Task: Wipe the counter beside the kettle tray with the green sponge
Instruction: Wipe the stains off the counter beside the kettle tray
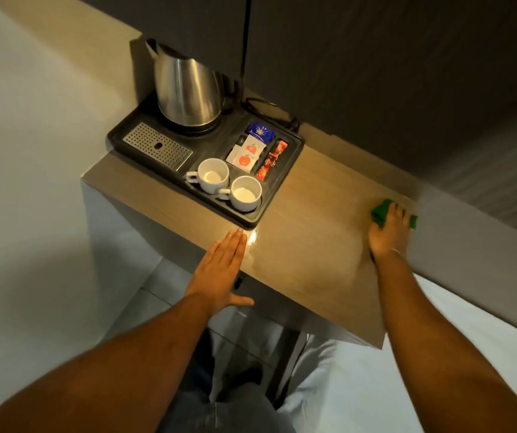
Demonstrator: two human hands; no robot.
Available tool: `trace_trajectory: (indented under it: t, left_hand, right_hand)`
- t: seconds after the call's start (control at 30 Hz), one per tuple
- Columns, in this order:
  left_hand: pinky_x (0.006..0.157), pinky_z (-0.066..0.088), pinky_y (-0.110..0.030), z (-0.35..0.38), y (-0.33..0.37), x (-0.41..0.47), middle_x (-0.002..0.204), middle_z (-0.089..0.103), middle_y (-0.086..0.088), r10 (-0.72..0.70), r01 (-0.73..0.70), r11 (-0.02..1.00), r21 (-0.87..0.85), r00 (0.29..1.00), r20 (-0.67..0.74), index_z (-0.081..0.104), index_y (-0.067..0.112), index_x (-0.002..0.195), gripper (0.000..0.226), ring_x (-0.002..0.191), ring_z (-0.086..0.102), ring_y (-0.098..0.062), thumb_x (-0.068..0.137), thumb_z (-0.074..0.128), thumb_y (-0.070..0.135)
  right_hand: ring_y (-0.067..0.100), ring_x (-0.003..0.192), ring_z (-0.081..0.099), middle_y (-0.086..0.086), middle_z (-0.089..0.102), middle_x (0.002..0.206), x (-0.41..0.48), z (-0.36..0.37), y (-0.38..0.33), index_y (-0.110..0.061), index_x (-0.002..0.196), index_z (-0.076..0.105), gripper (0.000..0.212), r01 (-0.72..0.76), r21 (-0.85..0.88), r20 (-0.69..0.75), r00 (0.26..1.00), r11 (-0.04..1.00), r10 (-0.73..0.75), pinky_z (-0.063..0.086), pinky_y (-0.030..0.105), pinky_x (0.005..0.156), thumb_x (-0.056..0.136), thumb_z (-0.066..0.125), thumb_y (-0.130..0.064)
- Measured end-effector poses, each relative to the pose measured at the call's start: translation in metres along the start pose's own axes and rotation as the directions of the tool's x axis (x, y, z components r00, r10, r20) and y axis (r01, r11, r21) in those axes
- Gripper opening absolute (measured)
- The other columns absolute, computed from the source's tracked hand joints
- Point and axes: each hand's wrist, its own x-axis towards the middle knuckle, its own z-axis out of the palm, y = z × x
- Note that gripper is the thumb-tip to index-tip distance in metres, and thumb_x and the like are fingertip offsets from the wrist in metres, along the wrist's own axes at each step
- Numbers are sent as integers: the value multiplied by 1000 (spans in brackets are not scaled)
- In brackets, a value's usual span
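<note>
A wooden counter (313, 220) carries a black kettle tray (285, 170) on its left half. My right hand (388, 232) presses the green sponge (378, 214) flat against the counter's far right edge, next to the wall; green shows on both sides of the fingers. My left hand (222, 270) lies flat with fingers together and thumb out at the counter's front edge, just in front of the tray's near corner, holding nothing. A bright glare spot sits on the wood beside its fingertips.
On the tray stand a steel kettle (188, 92), a metal drip grate (157, 150), two white cups (213, 175) (246, 193) and sachets (247, 153). A black cord (269, 110) lies behind the tray. Dark cabinets hang above; a white bed (438, 354) is at right.
</note>
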Motion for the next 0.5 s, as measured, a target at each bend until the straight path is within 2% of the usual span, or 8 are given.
trace_trajectory:
  t: [0.03, 0.1, 0.17, 0.27, 0.3, 0.4, 0.43, 0.5]
  left_hand:
    - [138, 2, -51, 0, 3, 0, 178, -28, -14, -19, 19, 1000, -2, 1000, 0, -35, 8, 162, 155, 165, -24, -32, 75, 59, 96]
    - [138, -1, -52, 0, 12, 3, 178, -29, -15, -70, 70, 998, -1, 998, 2, -38, 8, 159, 156, 165, -25, -32, 74, 56, 99]
    - [137, -3, -51, 0, 20, 6, 178, -29, -16, -116, 116, 993, -13, 993, -6, -38, 7, 159, 158, 165, -25, -33, 73, 56, 100]
    - [137, 0, -54, -3, 28, 8, 177, -31, -17, -153, 154, 988, -20, 988, 19, -37, 6, 160, 160, 164, -26, -34, 71, 56, 101]
    - [137, 0, -54, -4, 29, 8, 176, -32, -17, -162, 163, 987, -17, 986, 27, -37, 6, 160, 160, 164, -27, -35, 70, 56, 101]
    - [137, -5, -54, -8, 29, 7, 175, -36, -16, -163, 164, 986, -26, 985, 48, -37, 7, 160, 161, 163, -30, -35, 70, 58, 101]
    - [136, -6, -53, -9, 28, 6, 174, -37, -15, -160, 162, 986, -41, 986, 51, -37, 8, 160, 161, 162, -32, -34, 70, 60, 99]
    - [136, -8, -54, -12, 28, 5, 173, -40, -14, -152, 156, 986, -60, 986, 64, -37, 10, 160, 161, 160, -35, -33, 70, 64, 97]
  right_hand:
    - [42, 157, 30, 22, 37, 168, -5, 6, -22, -4, 160, 40, 60, 42, 4, 9, 999, 999, -42, 20, 55, 131, 103, 56, -13]
    - [32, 165, 14, 7, 20, 177, -41, 29, -59, -18, 169, 25, 75, 263, 40, 73, 962, 964, -265, 12, 52, 135, 101, 57, -11]
    - [24, 166, 6, -3, 12, 179, -102, 58, -75, -26, 170, 18, 88, 509, 82, 138, 846, 857, -515, 6, 51, 134, 95, 60, -6]
    - [21, 167, 5, -4, 11, 179, -159, 72, -48, -27, 171, 16, 93, 667, 59, 242, 713, 743, -659, 5, 50, 133, 89, 58, -11]
    - [21, 166, 8, -4, 14, 179, -155, 65, -33, -27, 170, 17, 92, 659, 60, 234, 721, 750, -652, 9, 50, 133, 89, 57, -12]
    - [29, 157, 31, 2, 28, 174, -101, 33, 7, -23, 168, 25, 86, 452, 27, 113, 885, 892, -452, 35, 51, 126, 91, 61, -10]
    - [32, 157, 31, 5, 28, 174, -75, 22, 16, -20, 168, 25, 84, 355, -17, 71, 933, 935, -353, 36, 55, 125, 93, 61, -8]
    - [35, 163, 18, 11, 21, 177, -21, 8, 14, -13, 170, 21, 78, 176, -41, 29, 984, 984, -175, 24, 59, 129, 101, 58, -11]
